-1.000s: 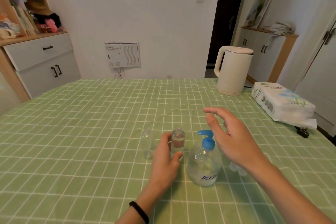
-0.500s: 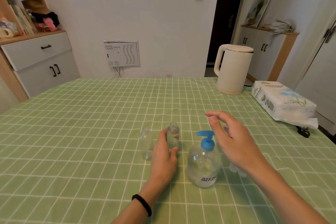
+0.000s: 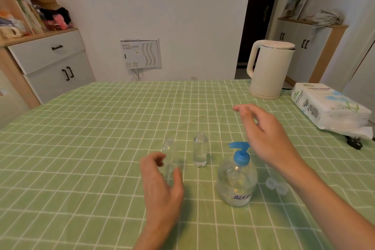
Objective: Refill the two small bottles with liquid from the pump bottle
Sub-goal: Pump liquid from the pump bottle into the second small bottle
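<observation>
A small bottle (image 3: 169, 151) stands between the left hand's (image 3: 162, 189) fingers (image 3: 154, 160).

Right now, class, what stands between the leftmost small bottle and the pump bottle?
The second small bottle, standing upright; the head view shows it.

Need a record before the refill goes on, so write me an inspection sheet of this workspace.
Surface: green checked cloth, lying flat.
Job's things: left bottle and right bottle upright, seemingly uncapped; pump bottle right of them; caps beyond it.
Clutter: kettle, tissue pack.
Hands: left hand, fingers curved about the left bottle, grip unclear; right hand open above the pump bottle.
Cables: black plug by the tissue pack; wires under wall panel.
Surroundings: cabinet, dark doorway.
</observation>
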Available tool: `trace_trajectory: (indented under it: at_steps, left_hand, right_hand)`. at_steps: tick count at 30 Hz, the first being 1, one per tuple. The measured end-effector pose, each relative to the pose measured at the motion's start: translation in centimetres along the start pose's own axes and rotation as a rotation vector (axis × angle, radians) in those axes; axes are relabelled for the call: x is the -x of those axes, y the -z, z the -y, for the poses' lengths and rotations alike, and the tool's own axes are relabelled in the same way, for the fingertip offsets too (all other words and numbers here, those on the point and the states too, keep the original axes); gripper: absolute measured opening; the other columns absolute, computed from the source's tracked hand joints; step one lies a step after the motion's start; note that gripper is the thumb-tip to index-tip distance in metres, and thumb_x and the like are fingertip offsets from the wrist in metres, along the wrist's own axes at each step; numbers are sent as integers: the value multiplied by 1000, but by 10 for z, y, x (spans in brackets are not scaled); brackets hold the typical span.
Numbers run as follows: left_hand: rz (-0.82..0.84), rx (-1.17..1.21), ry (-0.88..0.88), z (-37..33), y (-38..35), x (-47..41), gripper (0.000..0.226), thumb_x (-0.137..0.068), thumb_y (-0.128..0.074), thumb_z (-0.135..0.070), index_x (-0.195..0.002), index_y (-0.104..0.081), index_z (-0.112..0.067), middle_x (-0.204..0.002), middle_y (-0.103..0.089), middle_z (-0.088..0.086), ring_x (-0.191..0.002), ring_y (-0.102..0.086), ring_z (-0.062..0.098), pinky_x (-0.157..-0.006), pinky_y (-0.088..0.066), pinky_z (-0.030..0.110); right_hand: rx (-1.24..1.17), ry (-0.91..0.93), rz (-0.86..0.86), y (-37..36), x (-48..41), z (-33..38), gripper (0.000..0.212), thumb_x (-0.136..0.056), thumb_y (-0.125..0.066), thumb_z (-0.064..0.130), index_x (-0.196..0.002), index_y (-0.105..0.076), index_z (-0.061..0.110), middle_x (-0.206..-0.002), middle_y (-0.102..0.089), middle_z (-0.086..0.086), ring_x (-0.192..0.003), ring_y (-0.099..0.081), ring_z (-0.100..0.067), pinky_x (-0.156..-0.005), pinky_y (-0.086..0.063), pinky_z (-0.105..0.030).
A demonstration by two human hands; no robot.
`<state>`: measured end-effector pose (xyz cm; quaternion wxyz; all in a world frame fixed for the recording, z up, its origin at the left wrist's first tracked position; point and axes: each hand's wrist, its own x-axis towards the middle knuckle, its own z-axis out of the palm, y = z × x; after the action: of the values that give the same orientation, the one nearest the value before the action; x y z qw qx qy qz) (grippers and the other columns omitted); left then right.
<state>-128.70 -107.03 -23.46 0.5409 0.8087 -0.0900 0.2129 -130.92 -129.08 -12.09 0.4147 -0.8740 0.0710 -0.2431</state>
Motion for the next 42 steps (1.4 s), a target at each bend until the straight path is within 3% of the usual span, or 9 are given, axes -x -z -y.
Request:
trace_trajectory:
  at_steps: [4,7,11,14,19,25,30,35,42]
  left_hand:
    - [143,13,93,15,-3,-21,70,-89,-77,-9,-142,-32,-14,-139,-42,2,-129,-47,17,-112,-40,35]
    - [242,81,115,20,-7,-24,66,-93,-72,-10,-137,-27,-31,-137,-48,-3,-122,-56,15,-109,-46,35]
    - [255,112,132,26,-12,-25,53,-98,-64,-11,-133,-30,-31,-132,-56,-6,-119,-61,14,-105,-52,43]
    - [233,151,115,30,-13,-25,48,-98,-65,-11,-133,-36,-27,-127,-61,-6,-119,-61,11,-103,-52,36]
    - [178,330,-120,19,-8,-22,50,-85,-78,-25,-126,-54,-37,-122,-67,-9,-116,-65,14,-98,-48,18]
    - [365,448,-138,9,-18,-15,53,-82,-79,-31,-132,-65,-38,-123,-72,-3,-110,-68,23,-94,-54,32]
    - [411,553,-82,10,-19,-17,55,-78,-82,-29,-130,-67,-37,-126,-73,-3,-111,-70,25,-90,-57,28]
    - [381,659,-53,11,-19,-18,49,-74,-86,-23,-120,-68,-28,-120,-73,6,-113,-70,28,-83,-58,30]
    - [435,641,-72,7,-18,-19,49,-77,-87,-35,-121,-68,-28,-120,-74,1,-105,-71,25,-82,-58,29]
  right_hand:
    - [52,-19,8,-8,-14,11,52,-106,-30,49,-114,-63,10,-94,-68,-1,-91,-62,-9,-82,-48,-25]
    - [111,-42,32,-15,-20,18,54,-107,-28,44,-115,-61,1,-103,-69,-14,-101,-62,-28,-88,-49,-39]
    - [188,-100,115,-22,-19,15,51,-108,-27,39,-101,-58,-1,-86,-64,-14,-85,-60,-29,-78,-46,-46]
    - [251,-138,130,-25,-21,10,46,-107,-28,37,-84,-52,5,-71,-53,-5,-74,-55,-27,-77,-48,-44]
    - [273,-188,199,-28,-24,9,49,-106,-27,35,-119,-61,4,-103,-69,-12,-100,-63,-27,-91,-51,-43]
    - [237,-266,219,-26,-25,4,47,-104,-28,35,-121,-59,4,-121,-65,-13,-115,-59,-32,-96,-48,-42]
    - [241,-278,223,-27,-26,1,44,-103,-29,34,-119,-60,7,-119,-66,-12,-110,-62,-29,-92,-50,-40]
    - [252,-282,219,-27,-27,-3,45,-104,-28,38,-117,-60,10,-119,-66,-8,-74,-60,3,-65,-43,-19]
    - [264,-307,218,-28,-26,1,43,-104,-29,35,-120,-60,10,-120,-67,-9,-113,-61,-26,-94,-48,-36]
